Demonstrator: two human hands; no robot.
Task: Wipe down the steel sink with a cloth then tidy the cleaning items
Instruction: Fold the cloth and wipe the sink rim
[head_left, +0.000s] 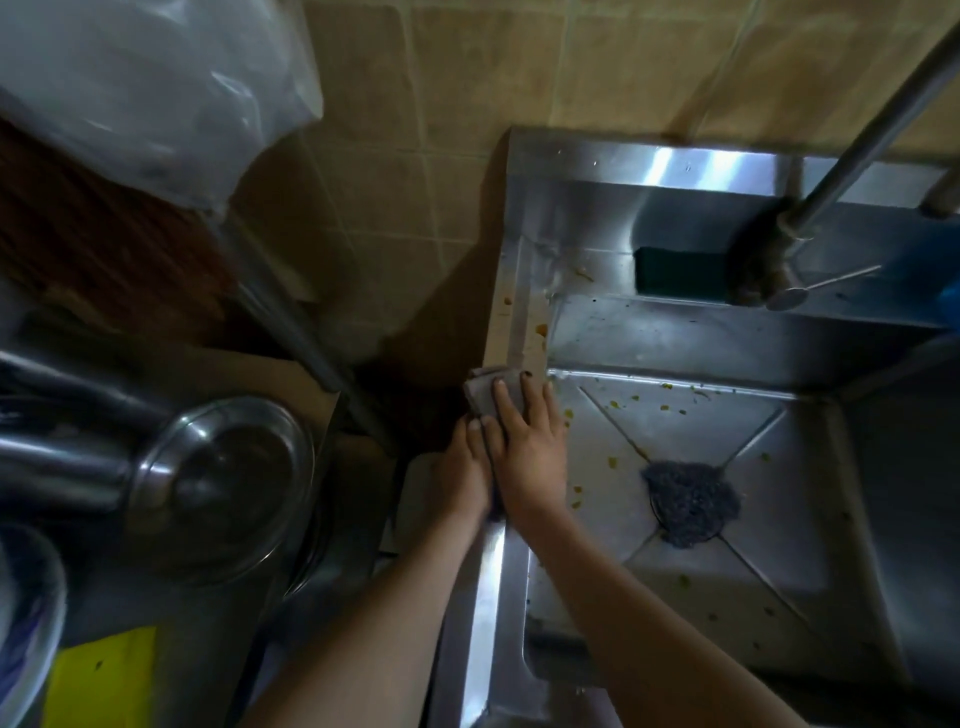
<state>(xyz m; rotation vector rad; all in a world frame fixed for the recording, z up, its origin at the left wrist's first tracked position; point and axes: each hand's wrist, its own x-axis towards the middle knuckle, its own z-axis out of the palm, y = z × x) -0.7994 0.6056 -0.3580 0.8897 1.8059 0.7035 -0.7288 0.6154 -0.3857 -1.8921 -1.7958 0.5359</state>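
Right now my right hand (524, 441) lies flat, fingers straight, pressing the grey cloth (483, 389) onto the left rim of the steel sink (493, 571). My left hand (462, 467) meets the cloth's near edge; whether it pinches it I cannot tell. Pushing outward could drop grime off the rim's outer edge, or smear the brown stains (540, 330) ahead instead of lifting them.

hands: left hand (464, 467) | right hand (524, 452) | forearms (623, 597) bare (nails short)
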